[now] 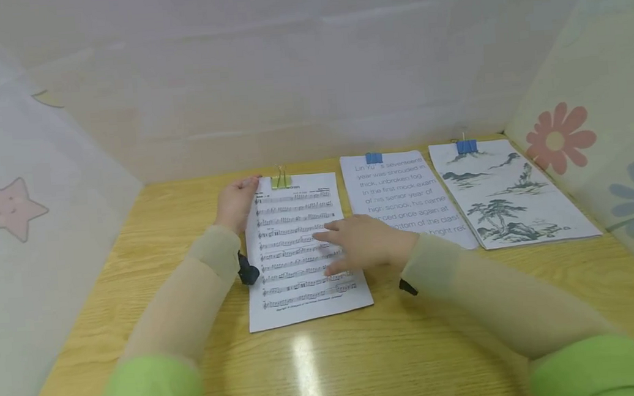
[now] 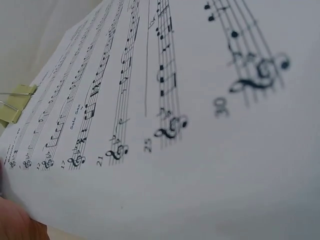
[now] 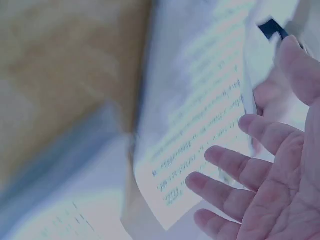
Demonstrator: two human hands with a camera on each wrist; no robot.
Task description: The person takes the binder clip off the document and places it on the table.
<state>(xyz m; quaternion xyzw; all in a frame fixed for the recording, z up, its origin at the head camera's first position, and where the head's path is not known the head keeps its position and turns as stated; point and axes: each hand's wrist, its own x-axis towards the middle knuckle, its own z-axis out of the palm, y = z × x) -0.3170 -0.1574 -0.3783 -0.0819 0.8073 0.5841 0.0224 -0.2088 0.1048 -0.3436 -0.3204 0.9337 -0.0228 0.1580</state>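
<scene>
A clipped stack of sheet music (image 1: 299,254) lies on the table, with a yellow-green binder clip (image 1: 281,181) on its top edge. My left hand (image 1: 236,203) holds the stack at its upper left corner. Close up in the left wrist view, the printed staves of the sheet music (image 2: 200,185) fill most of the frame, and only part of the hand (image 2: 20,220) shows at the lower left. Over the right side of the page hangs my right hand (image 1: 367,242), its fingers (image 3: 227,192) spread and nothing held.
To the right lies a stack of large-print text pages (image 1: 399,186) with a blue binder clip (image 1: 374,158). Beside it is a landscape-painting stack (image 1: 544,206) with another blue clip (image 1: 466,146). Pale patterned sheets (image 1: 308,70) wall the wooden table (image 1: 372,353) at the back and sides.
</scene>
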